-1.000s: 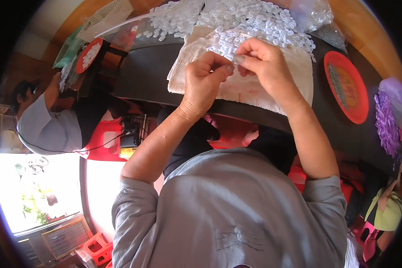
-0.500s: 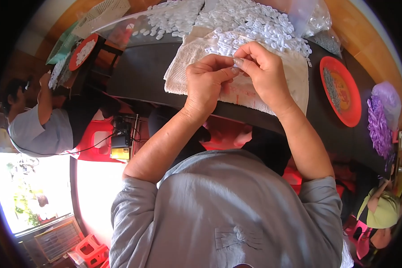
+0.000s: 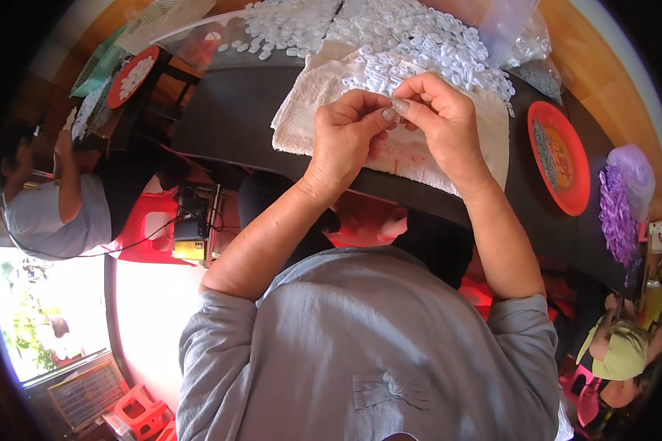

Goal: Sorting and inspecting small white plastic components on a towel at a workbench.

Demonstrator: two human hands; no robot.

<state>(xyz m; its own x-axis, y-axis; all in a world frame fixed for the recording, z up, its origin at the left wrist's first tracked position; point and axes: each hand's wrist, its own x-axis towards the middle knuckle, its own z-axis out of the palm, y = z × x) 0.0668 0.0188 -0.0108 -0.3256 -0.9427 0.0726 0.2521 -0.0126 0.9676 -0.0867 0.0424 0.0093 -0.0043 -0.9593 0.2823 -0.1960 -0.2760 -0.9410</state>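
My left hand (image 3: 346, 132) and my right hand (image 3: 446, 121) meet above the front of a cream towel (image 3: 298, 114). Thumb and fingers of each hand are pinched, their tips almost touching. Whatever is between them is tiny and mostly covered by the fingertips; a pale bit shows near the left thumb. Just beyond my fingers, small white oval plastic pieces (image 3: 426, 37) with holes lie heaped on the towel's far part and the dark table (image 3: 228, 110).
To the right stand a red dish (image 3: 582, 184) with small grey pieces, a clear plastic bag (image 3: 529, 44) and purple strips (image 3: 616, 220). At left, a person (image 3: 62, 213) sits by another red dish (image 3: 115, 97) of white pieces. Another person (image 3: 614, 353) is at lower right.
My fingertips have shifted slightly while staying pinched together, and the whitish bit between them shows less. The person at left has moved a raised hand. The view has tilted a little.
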